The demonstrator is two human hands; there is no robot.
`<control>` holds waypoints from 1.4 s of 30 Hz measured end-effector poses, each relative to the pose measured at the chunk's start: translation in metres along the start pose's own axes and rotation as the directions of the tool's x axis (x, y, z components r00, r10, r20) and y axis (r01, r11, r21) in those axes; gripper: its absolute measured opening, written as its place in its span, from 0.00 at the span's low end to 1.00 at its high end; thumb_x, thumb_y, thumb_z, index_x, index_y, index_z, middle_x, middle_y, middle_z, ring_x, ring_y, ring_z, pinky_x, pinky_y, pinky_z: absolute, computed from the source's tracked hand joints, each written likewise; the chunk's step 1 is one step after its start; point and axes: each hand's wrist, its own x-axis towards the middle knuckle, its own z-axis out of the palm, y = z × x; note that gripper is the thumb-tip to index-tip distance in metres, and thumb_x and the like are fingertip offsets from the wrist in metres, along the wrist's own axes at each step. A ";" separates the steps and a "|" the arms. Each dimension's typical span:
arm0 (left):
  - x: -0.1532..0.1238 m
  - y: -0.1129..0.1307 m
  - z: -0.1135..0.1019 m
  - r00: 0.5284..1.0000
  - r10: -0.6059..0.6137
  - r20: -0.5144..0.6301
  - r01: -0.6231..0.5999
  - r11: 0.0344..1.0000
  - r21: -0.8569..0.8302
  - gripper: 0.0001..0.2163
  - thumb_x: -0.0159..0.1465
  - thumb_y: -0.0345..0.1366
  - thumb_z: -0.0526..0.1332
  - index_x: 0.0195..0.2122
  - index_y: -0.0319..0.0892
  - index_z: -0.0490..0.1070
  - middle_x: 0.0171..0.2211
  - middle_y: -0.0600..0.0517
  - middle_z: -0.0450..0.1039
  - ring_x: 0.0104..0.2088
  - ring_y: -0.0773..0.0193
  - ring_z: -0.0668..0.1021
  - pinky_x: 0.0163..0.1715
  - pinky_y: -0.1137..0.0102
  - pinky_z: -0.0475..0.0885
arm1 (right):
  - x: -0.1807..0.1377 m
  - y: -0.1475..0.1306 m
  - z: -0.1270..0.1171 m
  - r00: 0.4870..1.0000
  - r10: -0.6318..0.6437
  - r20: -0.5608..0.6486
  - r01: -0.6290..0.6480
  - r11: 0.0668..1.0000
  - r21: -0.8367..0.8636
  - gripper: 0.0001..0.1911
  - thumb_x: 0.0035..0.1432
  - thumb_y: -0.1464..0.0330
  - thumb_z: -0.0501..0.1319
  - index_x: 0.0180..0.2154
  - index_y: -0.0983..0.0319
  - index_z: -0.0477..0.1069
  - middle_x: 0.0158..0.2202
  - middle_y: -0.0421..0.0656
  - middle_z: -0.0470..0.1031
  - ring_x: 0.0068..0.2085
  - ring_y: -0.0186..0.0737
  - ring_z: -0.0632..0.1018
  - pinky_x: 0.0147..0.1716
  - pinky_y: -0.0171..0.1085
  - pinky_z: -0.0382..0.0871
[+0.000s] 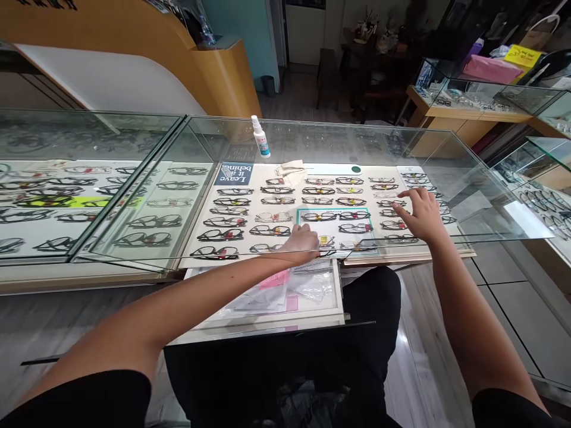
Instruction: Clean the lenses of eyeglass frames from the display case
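My left hand (304, 240) is at the front of the glass display case, its fingers curled in. Beside its thumb lies a pair of eyeglasses with a yellow tag (327, 242), partly covered; what the fingers grip, if anything, is hidden. Further right, my right hand (422, 213) has its fingers apart and holds nothing. It is over the right-hand columns of frames, near a dark pair of eyeglasses (392, 225); whether it touches the glass I cannot tell. Rows of eyeglasses, such as a black pair (215, 253), lie on the white display board (261, 229).
On the glass top stands a white spray bottle (261, 138). A beige cloth (293, 172) is near the back of the board. Below the case, an open drawer (336, 297) holds clear plastic bags and a pink packet (275, 278). Another case (40, 178) adjoins on the left.
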 end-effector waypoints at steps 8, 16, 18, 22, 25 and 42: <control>-0.113 0.043 -0.038 0.992 -0.015 0.121 0.047 0.964 -0.262 0.09 0.66 0.41 0.71 0.31 0.46 0.77 0.40 0.48 0.84 0.51 0.44 0.79 0.59 0.53 0.68 | 0.000 0.002 0.004 1.000 0.000 -0.025 -0.001 1.000 -0.011 0.28 0.73 0.43 0.56 0.59 0.54 0.78 0.63 0.57 0.76 0.63 0.74 0.74 0.61 0.70 0.70; -0.148 0.081 -0.132 0.979 0.201 -0.040 -0.204 0.939 -0.278 0.11 0.74 0.49 0.68 0.36 0.52 0.81 0.42 0.50 0.85 0.48 0.46 0.77 0.54 0.52 0.73 | -0.001 -0.002 0.003 1.000 0.007 -0.020 -0.008 0.999 -0.040 0.28 0.74 0.44 0.55 0.60 0.54 0.77 0.63 0.57 0.76 0.61 0.74 0.74 0.60 0.70 0.70; -0.129 0.080 -0.150 0.965 0.209 -0.159 -0.232 0.962 -0.143 0.16 0.75 0.51 0.64 0.35 0.49 0.81 0.42 0.48 0.85 0.47 0.45 0.75 0.56 0.47 0.71 | -0.001 -0.004 0.002 1.000 0.017 -0.006 -0.018 0.999 -0.047 0.28 0.74 0.45 0.55 0.60 0.55 0.77 0.63 0.58 0.75 0.62 0.74 0.74 0.61 0.69 0.70; -0.072 0.068 -0.156 0.940 0.214 -0.266 -0.202 0.977 0.074 0.15 0.75 0.46 0.63 0.34 0.45 0.80 0.42 0.46 0.84 0.51 0.43 0.74 0.59 0.45 0.65 | 0.000 -0.006 0.000 1.000 0.029 0.005 -0.029 0.998 -0.054 0.27 0.74 0.46 0.55 0.59 0.55 0.77 0.64 0.58 0.76 0.63 0.73 0.74 0.62 0.68 0.70; -0.036 0.058 -0.146 0.938 0.211 -0.276 -0.174 0.973 0.154 0.10 0.72 0.41 0.66 0.34 0.43 0.80 0.43 0.44 0.84 0.53 0.42 0.73 0.56 0.47 0.62 | 0.000 -0.006 0.001 1.000 0.028 0.004 -0.028 0.999 -0.042 0.26 0.74 0.46 0.56 0.58 0.55 0.77 0.64 0.58 0.76 0.62 0.72 0.74 0.62 0.68 0.70; -0.007 0.046 -0.136 0.923 0.293 -0.249 -0.252 0.950 0.184 0.12 0.74 0.47 0.63 0.42 0.44 0.78 0.49 0.43 0.86 0.57 0.41 0.73 0.56 0.48 0.58 | 0.000 -0.005 0.002 1.000 0.025 -0.010 -0.025 0.999 -0.022 0.24 0.73 0.48 0.59 0.57 0.56 0.77 0.62 0.57 0.76 0.62 0.71 0.74 0.60 0.65 0.70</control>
